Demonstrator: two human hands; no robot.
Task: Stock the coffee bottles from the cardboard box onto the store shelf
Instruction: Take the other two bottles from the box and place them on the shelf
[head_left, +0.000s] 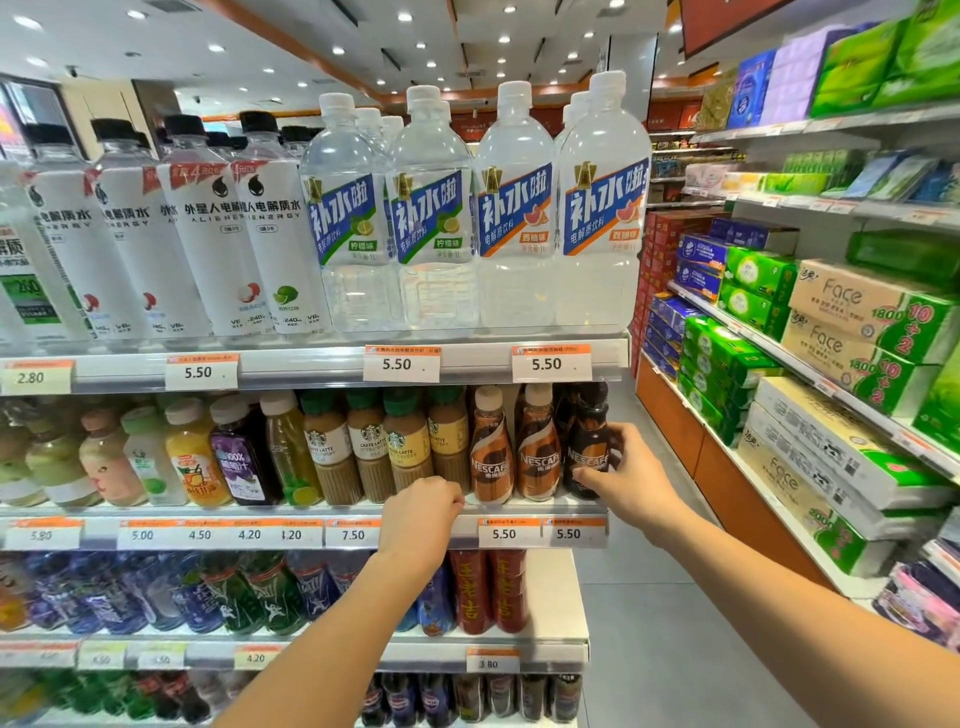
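My right hand (626, 470) grips a dark brown Nescafe coffee bottle (586, 441) standing at the right end of the middle shelf (291, 512). Two orange-brown Nescafe bottles, the first (491, 447) and the second (537, 444), stand just left of it. My left hand (418, 514) rests on the shelf's front edge with its fingers curled over the rail, in front of the Starbucks latte bottles (395, 447). It holds no bottle. The cardboard box is not in view.
Large water and electrolyte bottles (514, 218) fill the shelf above. Juice bottles (197, 457) stand to the left on the same shelf, soda and red cans (488, 592) below. An aisle floor (649, 623) runs to the right, with tissue packs (841, 332) on the opposite shelving.
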